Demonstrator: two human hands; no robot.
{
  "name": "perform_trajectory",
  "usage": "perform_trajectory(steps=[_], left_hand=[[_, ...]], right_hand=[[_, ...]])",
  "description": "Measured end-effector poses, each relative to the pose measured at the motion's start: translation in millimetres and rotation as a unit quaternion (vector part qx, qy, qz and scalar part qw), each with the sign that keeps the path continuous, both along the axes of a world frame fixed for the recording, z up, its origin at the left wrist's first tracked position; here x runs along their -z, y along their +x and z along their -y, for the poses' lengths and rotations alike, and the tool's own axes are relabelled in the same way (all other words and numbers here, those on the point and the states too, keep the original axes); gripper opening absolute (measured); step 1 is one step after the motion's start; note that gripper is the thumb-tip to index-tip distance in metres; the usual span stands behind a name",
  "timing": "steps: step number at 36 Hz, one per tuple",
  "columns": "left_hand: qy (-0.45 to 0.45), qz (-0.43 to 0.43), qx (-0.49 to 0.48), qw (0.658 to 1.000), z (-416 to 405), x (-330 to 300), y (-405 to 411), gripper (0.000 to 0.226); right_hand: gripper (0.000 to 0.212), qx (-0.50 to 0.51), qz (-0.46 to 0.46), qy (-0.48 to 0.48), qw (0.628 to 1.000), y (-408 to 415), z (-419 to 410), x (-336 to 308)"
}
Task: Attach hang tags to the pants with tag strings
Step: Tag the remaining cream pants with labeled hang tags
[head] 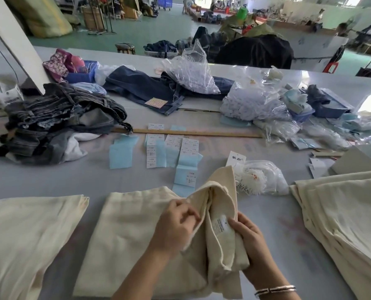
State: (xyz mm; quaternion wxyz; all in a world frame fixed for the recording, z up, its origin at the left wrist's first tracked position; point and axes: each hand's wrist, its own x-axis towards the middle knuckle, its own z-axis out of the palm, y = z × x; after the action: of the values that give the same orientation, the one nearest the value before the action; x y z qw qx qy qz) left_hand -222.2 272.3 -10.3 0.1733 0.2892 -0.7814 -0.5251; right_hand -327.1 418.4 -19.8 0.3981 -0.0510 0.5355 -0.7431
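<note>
Head view: left hand (176,224) and right hand (248,239) fingers grip the cream pants (219,204) fold; no hang tag (235,159) held, fabric may slump shut.

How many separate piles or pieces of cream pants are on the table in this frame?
3: a folded stack at the near left; the middle pair, its waistband gripped by the left hand and right hand; a stack at the near right. Pairs per stack cannot be counted.
</note>
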Motion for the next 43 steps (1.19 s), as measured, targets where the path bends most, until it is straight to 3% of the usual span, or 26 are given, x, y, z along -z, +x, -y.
perform_trajectory(steps=[3, 4, 8, 13, 16, 21, 25, 28, 34, 43], left_hand=[[-0.033, 0.082, 0.04, 0.995, -20, 0, -5, 0.053], [-0.056, 0.094, 0.037, 0.993, -24, 2, -7, 0.056], [-0.058, 0.081, 0.023, 0.995, -24, 6, -13, 0.036], [-0.013, 0.074, 0.02, 0.997, -35, 11, -23, 0.033], [-0.002, 0.057, 0.016, 0.998, -37, 15, -26, 0.028], [0.182, -0.032, 0.004, 0.983, -22, 18, -16, 0.031], [0.375, -0.105, -0.001, 0.921, -18, 23, -6, 0.04], [0.47, -0.153, -0.022, 0.869, -18, 28, 0, 0.05], [0.526, -0.203, -0.033, 0.825, -20, 37, 10, 0.044], [0.516, -0.206, -0.021, 0.832, -19, 40, 11, 0.045]], right_hand=[[0.031, 0.004, 0.002, -0.014, 1.0, 5, 2, 0], [0.03, 0.003, 0.008, -0.02, 1.0, 6, 2, 0], [0.029, 0.004, 0.019, -0.025, 0.999, 8, 0, 3], [0.036, -0.022, -0.074, 0.052, 0.996, 4, 0, -2], [0.03, -0.021, -0.08, 0.067, 0.994, -6, -5, -6], [0.032, 0.006, -0.003, 0.009, 1.0, -16, -17, -7], [0.039, -0.009, 0.049, -0.032, 0.998, -11, -16, -3], [0.042, -0.021, 0.09, -0.059, 0.994, -4, -12, -1], [0.046, -0.033, 0.118, -0.09, 0.988, 4, -6, 0], [0.049, -0.052, 0.077, -0.08, 0.992, 0, -9, 6]])
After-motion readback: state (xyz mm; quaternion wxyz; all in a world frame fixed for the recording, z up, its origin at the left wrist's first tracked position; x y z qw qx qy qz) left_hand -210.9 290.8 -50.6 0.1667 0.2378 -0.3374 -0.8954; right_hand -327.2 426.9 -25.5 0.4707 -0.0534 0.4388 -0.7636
